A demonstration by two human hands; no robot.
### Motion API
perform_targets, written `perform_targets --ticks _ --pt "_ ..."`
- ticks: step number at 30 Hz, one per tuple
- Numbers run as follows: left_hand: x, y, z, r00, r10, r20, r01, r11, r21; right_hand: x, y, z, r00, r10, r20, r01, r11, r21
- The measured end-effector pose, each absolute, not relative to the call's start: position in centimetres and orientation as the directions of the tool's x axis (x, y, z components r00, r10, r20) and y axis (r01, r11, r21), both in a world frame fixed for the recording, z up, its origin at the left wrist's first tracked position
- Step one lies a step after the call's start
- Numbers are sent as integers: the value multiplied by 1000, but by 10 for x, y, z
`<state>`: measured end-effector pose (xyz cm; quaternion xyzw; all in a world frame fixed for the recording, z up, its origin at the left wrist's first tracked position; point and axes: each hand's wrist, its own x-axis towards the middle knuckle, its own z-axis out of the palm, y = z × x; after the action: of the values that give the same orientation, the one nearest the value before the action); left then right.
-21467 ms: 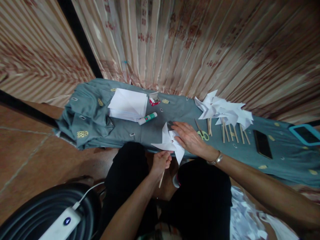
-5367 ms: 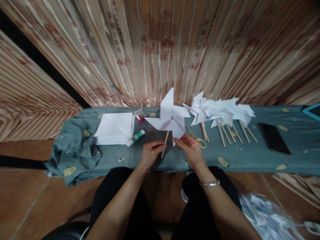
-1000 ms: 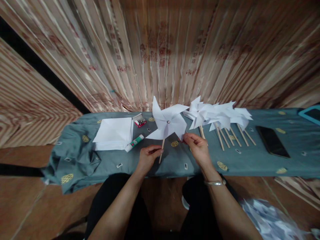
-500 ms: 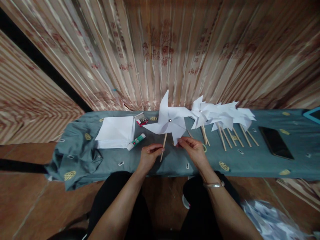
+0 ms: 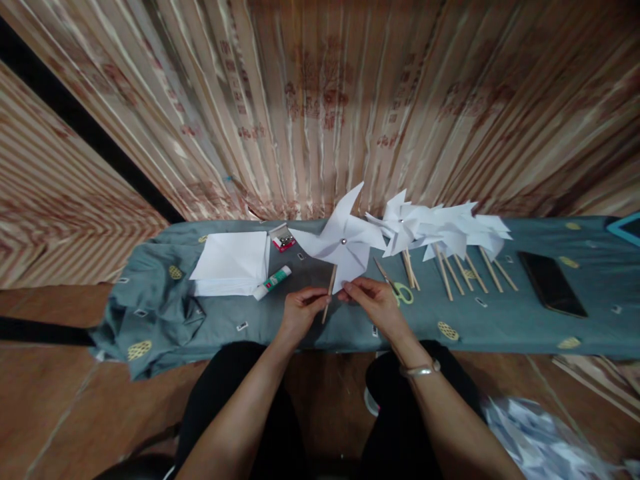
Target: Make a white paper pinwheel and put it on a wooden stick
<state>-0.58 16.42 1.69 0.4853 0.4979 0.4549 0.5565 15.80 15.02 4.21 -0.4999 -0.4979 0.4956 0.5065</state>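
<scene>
A white paper pinwheel [image 5: 349, 259] with a shiny pin at its centre stands upright on a wooden stick in front of me. My left hand [image 5: 301, 310] pinches the stick below the blades. My right hand [image 5: 373, 301] has its thumb and fingers closed at the tip of the lowest blade. To the left lie a glue stick [image 5: 272, 283], a small red and white box [image 5: 283, 239] of metal pins, and a stack of white paper [image 5: 233, 263]. Scissors [image 5: 401, 293] with light green handles lie just beyond my right hand, partly behind it.
Several white pinwheels [image 5: 445, 227] on wooden sticks lie overlapping at the back right. A black phone [image 5: 552, 284] lies farther right on the grey-green cloth [image 5: 505, 327], and a blue-edged object [image 5: 625, 230] at the far right. A patterned curtain [image 5: 320, 100] hangs behind. A plastic bag [image 5: 543, 440] sits on the floor.
The pinwheel's blades have turned clockwise, the lowest tip moving left. My right hand has moved left with that tip, uncovering more of the scissors. My left hand stays on the stick.
</scene>
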Motion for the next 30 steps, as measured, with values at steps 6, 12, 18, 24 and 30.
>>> perform_targets --ticks 6,12,18,24,30 --pt "-3 163 16 107 988 -110 -73 118 990 153 148 43 4 999 45 72 45 -996" --pt "-1 162 18 93 989 -115 -90 124 988 150 146 45 5 996 94 157 92 -983" --pt "0 162 19 87 990 -115 -82 122 989 148 145 44 -21 988 154 328 152 -932" --pt "-1 161 21 89 987 -136 -113 145 983 148 143 41 20 986 164 408 141 -902" --pt "-1 159 17 91 983 -157 -139 169 976 142 144 33 59 986 156 296 132 -946"
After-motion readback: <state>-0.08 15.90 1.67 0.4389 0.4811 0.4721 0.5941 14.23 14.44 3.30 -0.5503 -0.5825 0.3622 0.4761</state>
